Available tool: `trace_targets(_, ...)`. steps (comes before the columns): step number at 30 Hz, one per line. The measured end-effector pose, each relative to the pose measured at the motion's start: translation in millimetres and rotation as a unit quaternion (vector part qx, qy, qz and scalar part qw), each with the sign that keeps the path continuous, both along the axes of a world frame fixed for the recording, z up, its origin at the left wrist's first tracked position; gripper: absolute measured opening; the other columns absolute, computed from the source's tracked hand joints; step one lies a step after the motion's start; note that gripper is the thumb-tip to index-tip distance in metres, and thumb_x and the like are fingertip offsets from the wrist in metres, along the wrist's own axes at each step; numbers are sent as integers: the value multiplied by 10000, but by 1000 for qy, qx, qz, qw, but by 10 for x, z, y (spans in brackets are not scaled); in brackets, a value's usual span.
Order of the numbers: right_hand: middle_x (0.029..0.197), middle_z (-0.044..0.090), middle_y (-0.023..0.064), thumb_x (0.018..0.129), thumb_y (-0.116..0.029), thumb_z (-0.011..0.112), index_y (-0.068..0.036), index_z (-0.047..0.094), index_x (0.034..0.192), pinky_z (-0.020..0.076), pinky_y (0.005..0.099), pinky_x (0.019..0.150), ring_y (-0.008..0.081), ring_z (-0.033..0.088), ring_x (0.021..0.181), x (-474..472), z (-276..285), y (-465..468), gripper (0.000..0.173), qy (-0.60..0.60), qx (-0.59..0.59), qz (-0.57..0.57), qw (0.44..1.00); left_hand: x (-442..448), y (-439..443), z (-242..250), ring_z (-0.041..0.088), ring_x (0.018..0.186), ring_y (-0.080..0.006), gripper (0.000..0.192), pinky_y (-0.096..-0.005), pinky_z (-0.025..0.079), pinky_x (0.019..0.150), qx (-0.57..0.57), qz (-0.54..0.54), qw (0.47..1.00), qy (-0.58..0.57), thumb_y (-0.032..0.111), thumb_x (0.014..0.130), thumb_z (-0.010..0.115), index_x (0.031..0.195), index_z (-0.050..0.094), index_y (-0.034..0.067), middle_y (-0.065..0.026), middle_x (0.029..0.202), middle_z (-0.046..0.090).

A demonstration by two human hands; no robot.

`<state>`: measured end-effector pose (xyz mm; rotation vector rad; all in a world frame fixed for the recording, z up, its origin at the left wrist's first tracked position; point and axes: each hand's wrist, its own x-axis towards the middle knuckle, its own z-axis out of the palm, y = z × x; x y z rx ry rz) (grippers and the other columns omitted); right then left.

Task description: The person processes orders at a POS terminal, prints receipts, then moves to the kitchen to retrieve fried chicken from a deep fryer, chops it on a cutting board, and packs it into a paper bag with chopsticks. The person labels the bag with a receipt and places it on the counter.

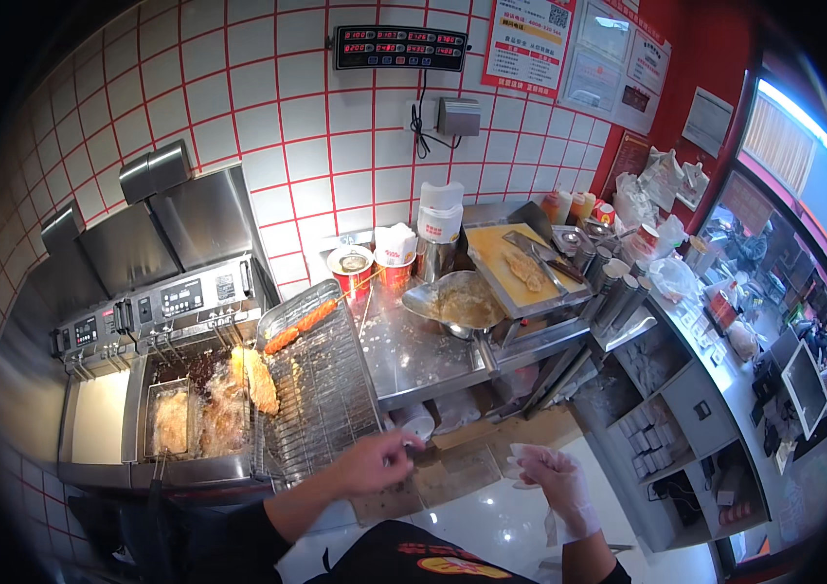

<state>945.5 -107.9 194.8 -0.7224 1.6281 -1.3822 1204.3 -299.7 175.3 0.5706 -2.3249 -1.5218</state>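
Observation:
My left hand (382, 461) is bare and hovers in front of the wire draining rack, with its fingers curled in and nothing seen in them. To its right, my right hand (551, 474) wears a clear plastic glove. Its fingers bend inward and loose film sticks out around them; whether they hold anything is hidden. A breaded fried cutlet (259, 379) leans at the left edge of the draining rack (329, 387). Higher on the rack lies a reddish skewered sausage (302, 326). Both hands are apart from this food.
Hot oil bubbles in the deep fryer (220, 423), where a wire basket (169, 420) holds frying food. A metal scoop (468, 303) with breading rests on the steel counter (413, 365). Knives and a cutlet lie on a yellow cutting board (505, 255). Shelves (665, 431) stand right.

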Motion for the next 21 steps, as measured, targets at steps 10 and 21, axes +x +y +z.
trace_targets(10,1054,626,131,922,-72,517,-93,440,1343,546,302,695,219,645,859,-1525,-729,626,429,-13,-34,-164,986,-2530,-3270,2670,661,848,-302,821,-510,407,837,-447,456,762,-104,146,787,537,1484,110,222,-134,912,683)
trace_targets(21,1095,618,161,922,-102,545,-43,403,1346,557,296,683,206,652,839,-2336,-316,757,451,39,43,-333,941,-3045,-4924,3183,633,980,-297,792,-577,312,928,-400,578,701,-124,145,799,492,1470,135,367,-118,1024,667)
